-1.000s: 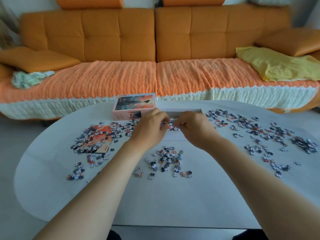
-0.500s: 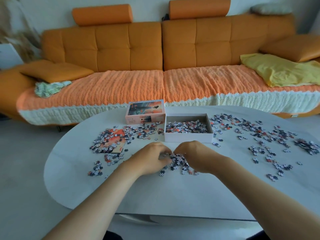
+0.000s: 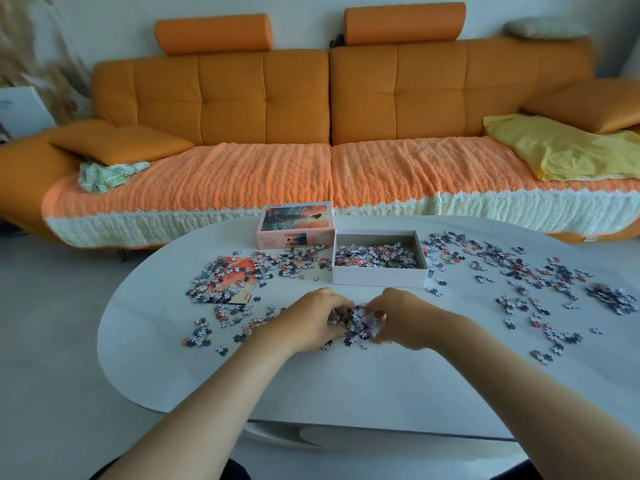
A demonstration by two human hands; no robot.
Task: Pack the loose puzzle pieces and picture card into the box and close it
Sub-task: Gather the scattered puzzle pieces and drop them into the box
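Observation:
An open white box (image 3: 379,276) stands mid-table, partly filled with puzzle pieces. Its lid (image 3: 295,226), printed with a sunset picture, lies just left of it. The orange picture card (image 3: 239,284) sits further left under a scatter of pieces. In front of the box, my left hand (image 3: 311,320) and my right hand (image 3: 403,318) cup a small heap of pieces (image 3: 358,320) from both sides, fingers curled round it on the tabletop. More loose pieces (image 3: 519,271) spread over the right half of the table.
The white oval table (image 3: 346,386) has bare surface near my arms. A dense clump of pieces (image 3: 613,297) lies near the right edge. Behind the table runs an orange sofa (image 3: 329,133) with a yellow cloth (image 3: 561,150).
Both hands have come back from over the box to the heap in front of it and have drawn the pieces closer together between them.

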